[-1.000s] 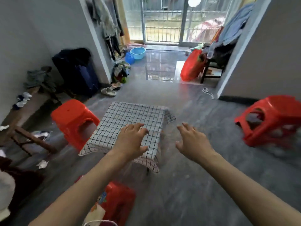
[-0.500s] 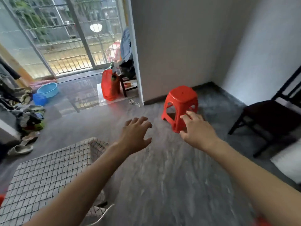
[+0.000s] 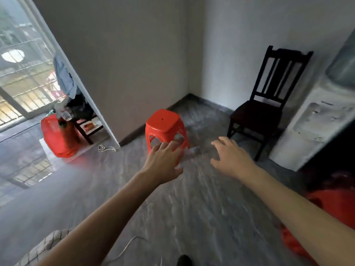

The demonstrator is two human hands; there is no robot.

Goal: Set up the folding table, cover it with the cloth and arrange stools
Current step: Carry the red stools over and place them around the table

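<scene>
Red stool (image 3: 165, 125) upright just beyond left hand (image 3: 163, 162); right hand (image 3: 230, 160) beside; both spread, empty.

red plastic stool (image 3: 164, 126) stands upright on the grey floor near the wall corner — a checked cloth (image 3: 41, 250) edge shows at bottom left.

1 dark wooden chair (image 3: 263, 110) stands against the wall, beside a white water dispenser (image 3: 315, 127); 1 red bag (image 3: 57, 139) sits near the doorway.
</scene>
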